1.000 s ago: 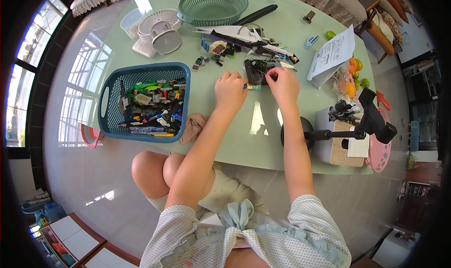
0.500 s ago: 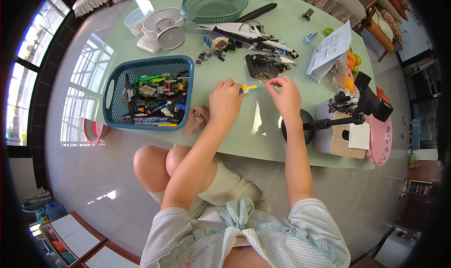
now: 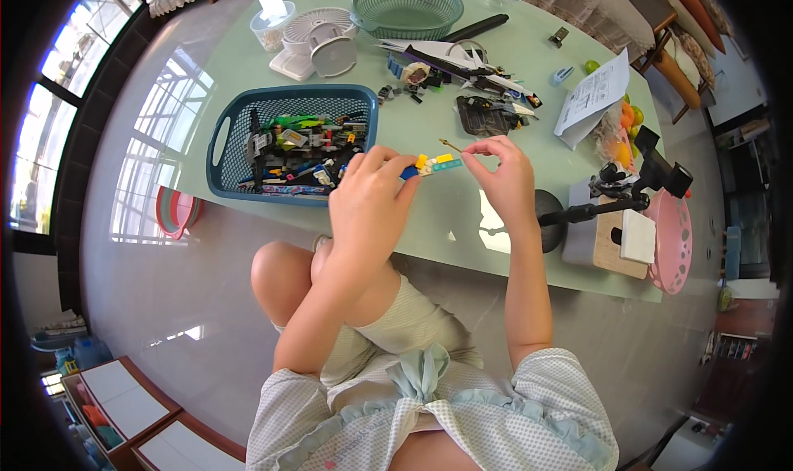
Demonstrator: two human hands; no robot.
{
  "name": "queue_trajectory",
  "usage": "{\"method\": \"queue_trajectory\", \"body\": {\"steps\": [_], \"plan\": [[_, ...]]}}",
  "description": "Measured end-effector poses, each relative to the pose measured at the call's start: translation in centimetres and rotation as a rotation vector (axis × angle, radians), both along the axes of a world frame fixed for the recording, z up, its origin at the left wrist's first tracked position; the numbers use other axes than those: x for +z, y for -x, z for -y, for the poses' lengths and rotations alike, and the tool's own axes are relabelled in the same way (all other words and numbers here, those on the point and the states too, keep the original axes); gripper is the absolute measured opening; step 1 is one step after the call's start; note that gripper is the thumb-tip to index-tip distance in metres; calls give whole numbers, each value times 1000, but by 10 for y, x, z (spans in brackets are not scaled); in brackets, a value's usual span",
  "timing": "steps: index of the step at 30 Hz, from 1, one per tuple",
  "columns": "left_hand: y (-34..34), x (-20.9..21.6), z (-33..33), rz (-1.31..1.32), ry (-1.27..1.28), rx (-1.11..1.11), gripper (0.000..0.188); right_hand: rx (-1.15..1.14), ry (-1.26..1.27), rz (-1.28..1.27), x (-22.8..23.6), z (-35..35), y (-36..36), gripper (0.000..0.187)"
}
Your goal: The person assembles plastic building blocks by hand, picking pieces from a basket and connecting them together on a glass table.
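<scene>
My left hand [image 3: 372,194] is closed on a small toy brick assembly [image 3: 436,166] of blue, yellow, white and teal parts. It is in front of the near right corner of a blue basket [image 3: 373,118] full of loose toy bricks [image 3: 306,145]. Between thumb and fingertips, my right hand [image 3: 505,178] pinches a thin gold-coloured toy piece [image 3: 450,146]. That piece points up and left, just above the assembly; whether the two touch, I cannot tell. Beyond my hands, a dark flat piece [image 3: 483,116] lies among more toy parts [image 3: 462,73].
A green basket [image 3: 408,9], white fan [image 3: 326,42] and clear tub [image 3: 273,29] stand at the back. To the right are a printed sheet [image 3: 591,99], fruit [image 3: 626,128], a black phone stand [image 3: 595,211], a tissue box [image 3: 615,248] and a pink basket [image 3: 671,240].
The view has shifted, so the table's things appear farther right. My left hand has come nearer and left, across the basket's corner, with the assembly. The right hand still pinches the gold piece.
</scene>
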State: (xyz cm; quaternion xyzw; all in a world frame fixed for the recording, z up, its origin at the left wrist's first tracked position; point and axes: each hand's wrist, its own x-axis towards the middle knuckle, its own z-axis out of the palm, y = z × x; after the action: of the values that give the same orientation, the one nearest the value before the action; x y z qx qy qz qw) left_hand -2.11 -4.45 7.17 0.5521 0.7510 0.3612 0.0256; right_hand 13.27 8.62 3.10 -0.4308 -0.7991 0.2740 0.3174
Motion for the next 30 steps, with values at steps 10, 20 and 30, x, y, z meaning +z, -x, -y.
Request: {"method": "queue_trajectory", "body": {"steps": [10,20,30], "plan": [[81,9,37,-146,38,158,18,179,20,-23,30,26,52,11],[113,-2,46,-145,140,181,18,146,-243,106,52,12,81,7],[121,-8,46,-173,167,192,20,418,-244,-23,50,28,134,15]]}}
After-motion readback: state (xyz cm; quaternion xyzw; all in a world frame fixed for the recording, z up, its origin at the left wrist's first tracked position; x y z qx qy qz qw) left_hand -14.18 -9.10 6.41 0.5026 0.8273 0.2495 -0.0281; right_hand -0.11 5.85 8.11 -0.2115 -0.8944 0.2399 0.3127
